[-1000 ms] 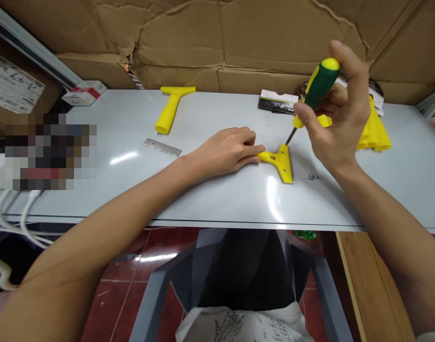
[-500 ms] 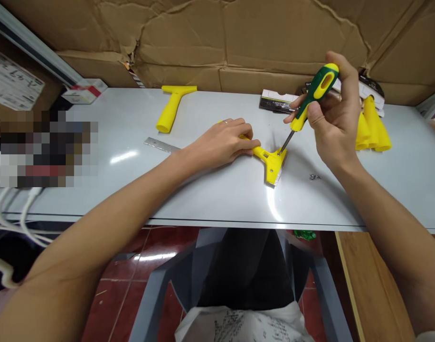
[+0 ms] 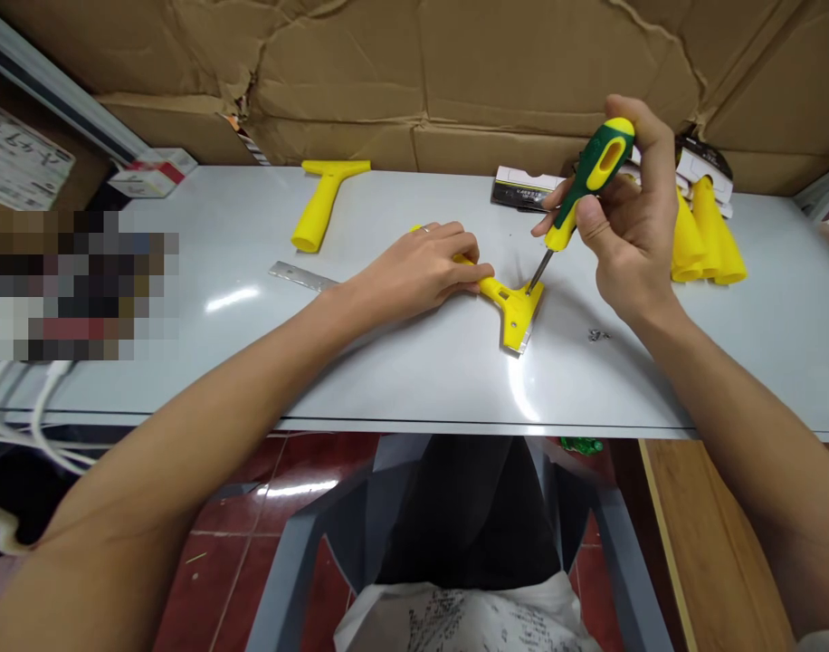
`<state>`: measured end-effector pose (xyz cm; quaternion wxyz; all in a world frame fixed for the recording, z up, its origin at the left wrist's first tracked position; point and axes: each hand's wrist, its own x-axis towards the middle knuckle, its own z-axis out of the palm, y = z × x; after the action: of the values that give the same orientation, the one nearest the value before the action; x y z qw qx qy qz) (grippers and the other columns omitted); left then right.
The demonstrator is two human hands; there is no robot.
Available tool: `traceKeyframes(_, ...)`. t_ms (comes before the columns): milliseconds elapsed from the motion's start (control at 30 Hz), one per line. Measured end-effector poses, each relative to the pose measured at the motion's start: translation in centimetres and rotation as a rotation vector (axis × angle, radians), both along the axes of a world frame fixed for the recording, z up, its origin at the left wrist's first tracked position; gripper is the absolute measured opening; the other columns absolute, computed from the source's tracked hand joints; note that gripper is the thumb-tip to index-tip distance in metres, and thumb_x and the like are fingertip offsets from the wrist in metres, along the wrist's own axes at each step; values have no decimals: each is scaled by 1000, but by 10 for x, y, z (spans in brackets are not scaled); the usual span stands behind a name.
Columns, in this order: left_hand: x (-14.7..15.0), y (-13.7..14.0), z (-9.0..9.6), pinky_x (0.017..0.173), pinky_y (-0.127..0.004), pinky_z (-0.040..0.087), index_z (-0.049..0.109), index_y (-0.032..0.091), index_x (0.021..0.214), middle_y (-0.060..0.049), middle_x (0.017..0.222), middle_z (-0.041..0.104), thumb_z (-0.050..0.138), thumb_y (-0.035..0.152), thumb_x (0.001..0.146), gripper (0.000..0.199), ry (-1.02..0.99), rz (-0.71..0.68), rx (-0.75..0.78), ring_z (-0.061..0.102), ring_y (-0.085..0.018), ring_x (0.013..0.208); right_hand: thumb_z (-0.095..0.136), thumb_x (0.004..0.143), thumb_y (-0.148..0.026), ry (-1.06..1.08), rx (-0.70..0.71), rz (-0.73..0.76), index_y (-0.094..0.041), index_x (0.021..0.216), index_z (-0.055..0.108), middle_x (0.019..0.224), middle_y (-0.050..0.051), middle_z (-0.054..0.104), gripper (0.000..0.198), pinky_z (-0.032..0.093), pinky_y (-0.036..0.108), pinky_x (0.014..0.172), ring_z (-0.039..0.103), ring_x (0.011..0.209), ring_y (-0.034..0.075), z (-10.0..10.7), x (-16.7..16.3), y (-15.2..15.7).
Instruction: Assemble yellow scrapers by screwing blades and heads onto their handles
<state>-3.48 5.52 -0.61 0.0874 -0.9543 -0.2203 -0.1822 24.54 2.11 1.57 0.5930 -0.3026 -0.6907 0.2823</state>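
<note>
My left hand (image 3: 436, 272) is closed round the handle of a yellow scraper (image 3: 516, 312), which lies on the white tabletop with a metal blade along its wide end. In my right hand (image 3: 635, 226) is a green and yellow screwdriver (image 3: 587, 186), tilted, with its shaft running down to a screw spot on the scraper head. The very tip is too small to make out. Another screw shows lower on the head. Several tiny screws (image 3: 597, 335) lie to the right of the scraper. A metal strip (image 3: 302, 276) sits partly behind my left forearm.
A yellow T-shaped handle (image 3: 325, 201) lies at the back left. Yellow tapered sleeves (image 3: 709, 235) and small black-and-white boxes (image 3: 523, 187) are at the back right. Cardboard (image 3: 347, 63) walls the rear. White cables (image 3: 44, 407) hang at the left edge.
Both hands keep their holds, and the screwdriver stays on the scraper head with barely any shift. The whole view has drifted slightly.
</note>
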Motion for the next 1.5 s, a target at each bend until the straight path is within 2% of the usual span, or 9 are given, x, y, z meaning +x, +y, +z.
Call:
traceKeyframes(100, -1, 0, 0, 84, -40, 47, 84, 31, 127, -11, 114, 76, 54, 40, 118, 32, -16, -1, -37, 68, -26, 106, 75, 92, -73, -17, -18, 23, -62, 147, 58, 138, -1, 72, 59, 71, 64, 99, 75, 118, 36, 1, 1, -2)
traceKeyframes(233, -1, 0, 1, 85, -40, 48, 83, 31, 130, -11, 116, 76, 54, 38, 118, 32, -3, 6, -56, 67, -27, 108, 80, 86, -75, -29, -24, 23, -58, 147, 57, 129, 2, 72, 68, 73, 65, 97, 75, 115, 37, 5, -1, -6)
traceKeyframes(533, -1, -1, 2, 82, -39, 47, 82, 31, 131, -11, 116, 76, 48, 37, 119, 37, 28, 1, 5, 66, -26, 108, 67, 89, -90, -119, 6, -15, -54, 156, 47, 123, 4, 72, 78, 73, 62, 96, 75, 119, 37, 2, -2, -4)
traceKeyframes(700, -1, -1, 0, 84, -40, 48, 83, 32, 129, -11, 116, 76, 54, 40, 118, 32, -6, 7, -35, 66, -26, 108, 70, 90, -88, -89, 7, -23, -55, 153, 52, 127, 3, 70, 74, 74, 61, 98, 77, 116, 35, 4, -2, -9)
traceKeyframes(933, -1, -1, 0, 80, -40, 48, 84, 31, 125, -11, 112, 75, 49, 41, 119, 36, 3, 15, -6, 67, -26, 106, 74, 91, -82, -100, -6, -73, -55, 155, 50, 132, 4, 72, 74, 72, 63, 103, 77, 113, 35, 4, 0, -10)
traceKeyframes(1033, -1, 0, -1, 82, -40, 49, 84, 32, 126, -11, 114, 76, 51, 43, 119, 35, -12, 12, -31, 67, -26, 107, 78, 91, -73, -59, 36, -7, -53, 153, 55, 142, 3, 69, 69, 73, 62, 98, 77, 109, 34, 2, -1, -8)
traceKeyframes(1300, -1, 1, -2, 86, -40, 50, 84, 29, 126, -11, 115, 75, 53, 41, 118, 34, -17, -3, -13, 68, -27, 109, 84, 90, -73, -31, 34, 125, -45, 152, 56, 129, 3, 71, 73, 75, 53, 98, 81, 107, 30, 3, 2, 1)
traceKeyframes(1400, 0, 2, -1, 87, -41, 50, 83, 27, 125, -11, 115, 75, 54, 39, 117, 33, -19, -7, -31, 68, -29, 112, 89, 92, -61, -49, 17, 298, -41, 145, 62, 120, 0, 72, 63, 76, 51, 93, 82, 93, 25, 14, 6, 3)
traceKeyframes(1500, 2, 1, 0, 90, -44, 51, 83, 28, 125, -11, 117, 75, 55, 38, 115, 31, -39, 15, -90, 69, -30, 114, 93, 90, -42, -58, -32, 425, -40, 139, 68, 103, -3, 72, 54, 75, 57, 95, 84, 95, 28, 28, 10, -1)
